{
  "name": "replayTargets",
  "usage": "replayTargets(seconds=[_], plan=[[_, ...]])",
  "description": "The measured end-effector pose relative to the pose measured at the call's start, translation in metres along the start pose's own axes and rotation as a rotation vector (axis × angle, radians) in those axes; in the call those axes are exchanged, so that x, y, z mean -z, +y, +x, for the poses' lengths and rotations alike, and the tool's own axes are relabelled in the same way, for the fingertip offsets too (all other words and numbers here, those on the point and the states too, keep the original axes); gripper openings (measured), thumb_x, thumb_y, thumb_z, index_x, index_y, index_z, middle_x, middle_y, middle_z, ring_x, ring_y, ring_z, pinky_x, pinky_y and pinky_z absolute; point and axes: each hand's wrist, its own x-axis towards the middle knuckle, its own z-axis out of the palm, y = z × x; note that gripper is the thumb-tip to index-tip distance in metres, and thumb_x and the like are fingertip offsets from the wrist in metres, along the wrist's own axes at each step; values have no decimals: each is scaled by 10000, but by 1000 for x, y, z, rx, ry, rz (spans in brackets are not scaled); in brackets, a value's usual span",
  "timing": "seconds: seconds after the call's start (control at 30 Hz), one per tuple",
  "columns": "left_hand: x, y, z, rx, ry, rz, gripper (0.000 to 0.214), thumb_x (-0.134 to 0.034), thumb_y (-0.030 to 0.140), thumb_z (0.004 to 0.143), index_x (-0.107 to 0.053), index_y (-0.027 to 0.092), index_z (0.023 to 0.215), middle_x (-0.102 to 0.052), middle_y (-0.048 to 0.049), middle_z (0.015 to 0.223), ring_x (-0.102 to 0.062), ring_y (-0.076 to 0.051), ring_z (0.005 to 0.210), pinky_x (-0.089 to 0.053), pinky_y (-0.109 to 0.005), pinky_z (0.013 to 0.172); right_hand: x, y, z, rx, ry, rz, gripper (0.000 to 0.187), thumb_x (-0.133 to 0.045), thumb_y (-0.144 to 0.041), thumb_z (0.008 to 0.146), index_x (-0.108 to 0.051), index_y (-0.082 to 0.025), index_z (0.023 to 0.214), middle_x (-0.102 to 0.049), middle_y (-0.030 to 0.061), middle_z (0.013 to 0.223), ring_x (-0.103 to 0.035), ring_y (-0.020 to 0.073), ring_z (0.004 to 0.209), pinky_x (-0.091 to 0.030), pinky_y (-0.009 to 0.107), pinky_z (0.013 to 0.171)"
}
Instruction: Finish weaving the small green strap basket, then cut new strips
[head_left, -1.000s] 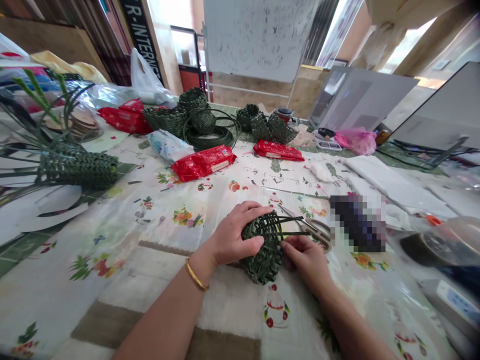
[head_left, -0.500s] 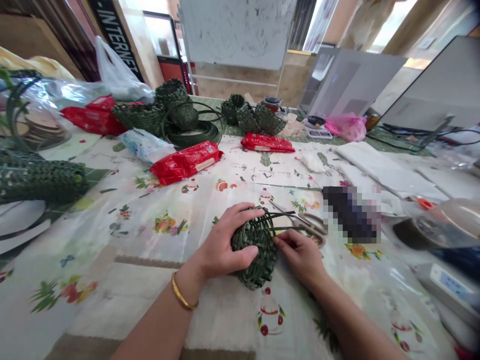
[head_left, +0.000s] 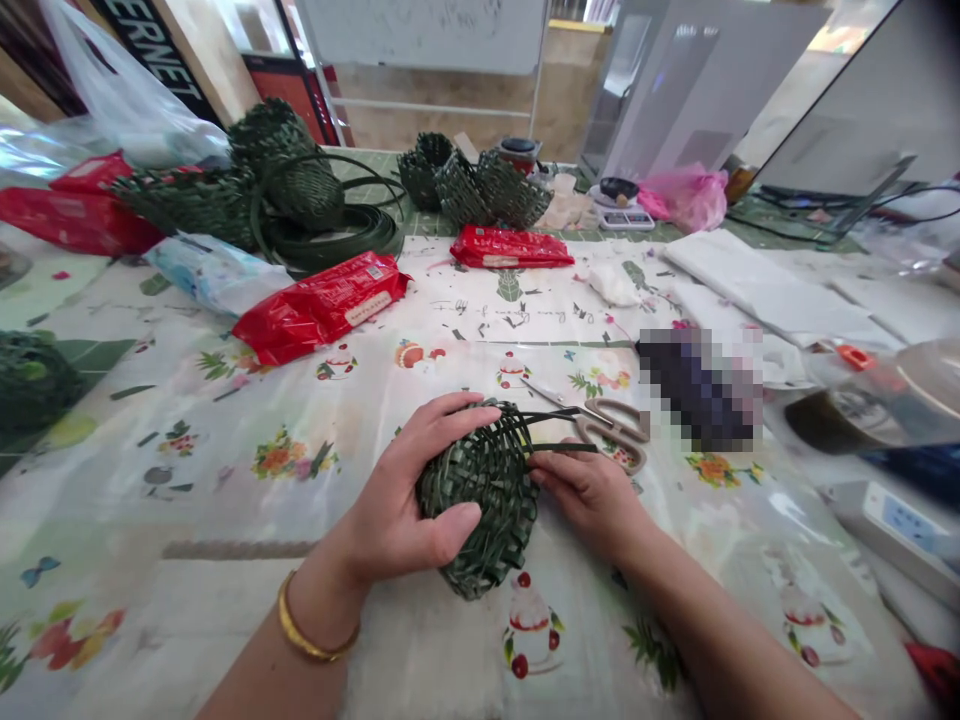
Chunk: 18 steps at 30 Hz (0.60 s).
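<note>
A small dark green woven basket (head_left: 484,500) lies on its side on the flowered tablecloth, with loose strips sticking out to the right. My left hand (head_left: 405,500) is wrapped over its rounded bottom, thumb underneath. My right hand (head_left: 589,490) is at the basket's rim, fingers pinched on a loose green strip (head_left: 562,447). A pair of scissors (head_left: 611,420) lies just beyond my right hand.
Red packets (head_left: 319,305) (head_left: 510,247), more green woven baskets (head_left: 487,190) and a coil of green strip (head_left: 330,225) lie farther back. A blurred dark object (head_left: 694,385) sits right of the scissors. White cloths, a pink bag and clear containers are at the right.
The view has shifted down and right, so everything slid up and left in frame. Both hands keep their hold on the basket; the right fingers stay at the strips.
</note>
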Motion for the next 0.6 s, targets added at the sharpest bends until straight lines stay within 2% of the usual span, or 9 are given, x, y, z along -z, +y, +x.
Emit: replayTargets(seconds=[0.17, 0.3, 0.4, 0.5, 0.6], plan=[[3, -2, -1, -10, -25, -29, 593, -606, 434, 720, -513, 237, 1271, -415, -106, 1372, -370, -343, 1270, -298, -494, 1062, 3, -2, 2, -19, -55, -37, 237, -481, -237, 897, -712, -217, 943, -682, 59, 832, -623, 175, 767, -480, 274, 661], [3, -2, -2, -6, -28, -29, 590, -606, 446, 722, -515, 239, 1267, -410, -101, 1380, -362, -339, 1276, -303, -483, 1059, -4, -3, -1, -58, 25, -49, 218, -500, -238, 884, -712, -212, 929, -695, 61, 845, -634, 176, 767, -485, 274, 675], [1, 1, -1, -7, -14, 2, 580, -603, 412, 723, -511, 239, 1268, -421, -94, 1366, -359, -327, 1279, -304, -472, 1059, -8, -5, -1, -124, 76, -8, 168, -547, -235, 862, -706, -222, 912, -728, 35, 862, -659, 170, 784, -491, 269, 712], [-2, 2, 0, -1, -4, 18, 582, -601, 387, 720, -504, 234, 1274, -415, -92, 1365, -363, -324, 1275, -304, -473, 1058, -5, -7, 0, -224, 104, 22, 102, -618, -262, 814, -710, -223, 838, -732, 14, 788, -662, 162, 725, -485, 263, 682], [-1, 0, -1, 3, 20, -12, 587, -604, 381, 720, -499, 234, 1279, -412, -94, 1364, -369, -329, 1269, -312, -482, 1054, 3, -9, 0, -319, 109, 114, 139, -639, -329, 788, -714, -215, 812, -725, 16, 754, -652, 163, 679, -477, 265, 639]])
